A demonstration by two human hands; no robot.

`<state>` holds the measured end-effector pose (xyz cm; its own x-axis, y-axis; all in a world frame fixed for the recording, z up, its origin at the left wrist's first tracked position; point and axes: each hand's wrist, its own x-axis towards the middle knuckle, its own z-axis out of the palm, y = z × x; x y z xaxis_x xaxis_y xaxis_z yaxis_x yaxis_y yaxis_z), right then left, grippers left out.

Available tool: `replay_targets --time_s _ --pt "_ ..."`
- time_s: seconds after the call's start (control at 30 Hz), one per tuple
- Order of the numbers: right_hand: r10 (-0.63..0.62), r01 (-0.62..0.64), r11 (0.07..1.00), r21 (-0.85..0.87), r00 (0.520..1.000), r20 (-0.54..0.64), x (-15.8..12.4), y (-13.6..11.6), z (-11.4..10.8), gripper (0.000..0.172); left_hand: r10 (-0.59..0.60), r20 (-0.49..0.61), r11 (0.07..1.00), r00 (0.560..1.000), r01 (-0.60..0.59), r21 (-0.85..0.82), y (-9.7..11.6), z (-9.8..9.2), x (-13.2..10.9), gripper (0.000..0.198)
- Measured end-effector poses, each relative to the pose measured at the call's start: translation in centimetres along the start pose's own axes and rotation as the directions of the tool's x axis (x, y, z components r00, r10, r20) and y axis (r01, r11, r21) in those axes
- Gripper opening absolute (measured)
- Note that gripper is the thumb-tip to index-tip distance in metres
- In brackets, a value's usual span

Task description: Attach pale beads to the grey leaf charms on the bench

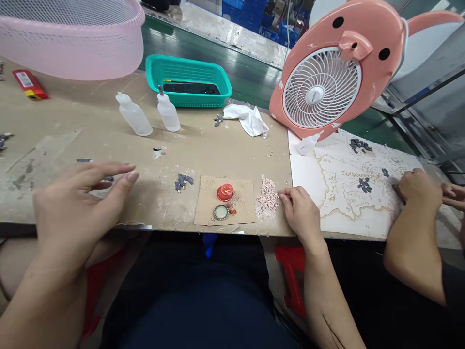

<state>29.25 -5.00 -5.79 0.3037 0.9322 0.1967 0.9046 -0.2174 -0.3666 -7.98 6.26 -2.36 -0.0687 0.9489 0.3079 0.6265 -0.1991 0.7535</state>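
Note:
My left hand (78,203) is raised over the left part of the table, thumb and forefinger tips pinched together. Whatever is between them, if anything, is too small to make out. My right hand (301,213) rests at the right edge of a pile of tiny pinkish beads (268,196), its fingertips closed together; any bead in them is hidden. Between my hands lies a cardboard piece (203,206) bearing a red cap (225,192), a bottle cap (221,212) with its hollow side up, and several small red bits (232,211). Dark grey flakes (182,182) lie left of the cardboard.
Two squeeze bottles (134,116) (168,114), a green basket (189,100) and a white cloth (249,118) stand or lie farther back. A pink basket (72,51) is at left, a pink fan (323,72) at right. A co-worker's hand (419,191) is over a printed sheet (348,194).

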Motion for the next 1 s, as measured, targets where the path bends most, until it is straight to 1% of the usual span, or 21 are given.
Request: replay_targets --time_s 0.07,0.13,0.17,0.27,0.33,0.43,0.5,0.53,0.57,0.6,0.63,0.7,0.73,0.77,0.8,0.83,0.9,0.97,1.0 --pt "-0.006 0.006 1.0 -0.004 1.0 -0.016 -0.2 0.0 0.2 0.026 0.103 0.012 0.993 0.995 -0.103 0.056 1.0 0.3 -0.5 0.017" --pt "-0.013 0.013 1.0 0.004 0.999 -0.039 -0.5 0.1 0.4 0.028 0.183 0.053 0.982 0.982 -0.185 0.041 1.7 0.6 -1.0 0.016" --pt "-0.016 0.016 1.0 0.011 0.998 -0.053 -0.6 0.1 0.4 0.029 0.212 0.055 0.977 0.976 -0.214 0.024 2.0 0.8 -1.3 0.016" --pt "-0.022 0.026 0.999 0.04 0.995 -0.102 -0.7 0.3 0.6 0.028 0.298 0.0 0.954 0.955 -0.298 -0.004 2.6 1.5 -2.0 0.01" --pt "-0.027 0.036 0.997 0.064 0.991 -0.134 -0.8 0.3 0.7 0.025 0.334 -0.003 0.942 0.942 -0.334 -0.029 3.1 1.9 -2.4 0.007" --pt "-0.039 0.062 0.992 0.114 0.98 -0.197 -1.0 -0.3 0.5 0.02 0.34 0.055 0.937 0.939 -0.333 -0.103 4.1 2.2 -3.2 0.009" --pt "-0.053 0.096 0.982 0.163 0.967 -0.25 -1.4 -1.4 0.1 0.018 0.298 0.093 0.942 0.95 -0.277 -0.188 5.0 2.3 -3.9 0.01" --pt "-0.063 0.119 0.975 0.19 0.959 -0.276 -1.7 -2.3 -0.2 0.017 0.27 0.133 0.941 0.953 -0.233 -0.246 5.5 2.4 -4.2 0.009" --pt "-0.078 0.149 0.965 0.218 0.95 -0.304 -2.2 -3.3 -0.5 0.015 0.242 0.199 0.935 0.949 -0.174 -0.309 6.1 2.6 -4.6 0.008" --pt "-0.095 0.181 0.953 0.241 0.939 -0.329 -2.6 -4.4 -0.8 0.012 0.218 0.288 0.923 0.932 -0.101 -0.371 6.7 2.8 -5.0 0.007" --pt "-0.121 0.225 0.938 0.264 0.925 -0.359 -3.1 -5.6 -1.1 0.01 0.2 0.391 0.904 0.898 -0.016 -0.427 7.4 3.0 -5.4 0.008" --pt "-0.186 0.328 0.895 0.303 0.891 -0.414 -3.9 -7.8 -1.6 0.009 0.164 0.59 0.851 0.791 0.189 -0.49 8.6 3.6 -6.0 0.011" --pt "-0.217 0.364 0.879 0.309 0.881 -0.42 -4.2 -8.8 -1.7 0.01 0.146 0.661 0.816 0.736 0.289 -0.501 9.1 3.9 -6.3 0.013" --pt "-0.248 0.396 0.864 0.311 0.873 -0.42 -4.5 -9.6 -1.7 0.011 0.132 0.711 0.776 0.691 0.374 -0.508 9.5 4.1 -6.4 0.015" --pt "-0.277 0.419 0.854 0.309 0.868 -0.413 -4.7 -10.2 -1.7 0.012 0.119 0.741 0.737 0.66 0.442 -0.512 9.7 4.3 -6.6 0.018" --pt "-0.304 0.441 0.844 0.307 0.863 -0.404 -4.9 -10.7 -1.7 0.012 0.109 0.757 0.703 0.644 0.489 -0.517 9.8 4.4 -6.6 0.019" --pt "-0.344 0.475 0.824 0.309 0.852 -0.394 -5.0 -11.4 -1.5 0.013 0.098 0.758 0.666 0.645 0.524 -0.532 9.8 4.5 -6.7 0.019" --pt "-0.36 0.491 0.81 0.321 0.848 -0.388 -5.1 -11.7 -1.2 0.014 0.099 0.741 0.673 0.664 0.504 -0.542 9.5 4.3 -6.8 0.02" --pt "-0.356 0.487 0.805 0.34 0.853 -0.381 -5.2 -11.8 -1.0 0.014 0.107 0.724 0.692 0.681 0.473 -0.546 9.3 4.1 -6.9 0.02"
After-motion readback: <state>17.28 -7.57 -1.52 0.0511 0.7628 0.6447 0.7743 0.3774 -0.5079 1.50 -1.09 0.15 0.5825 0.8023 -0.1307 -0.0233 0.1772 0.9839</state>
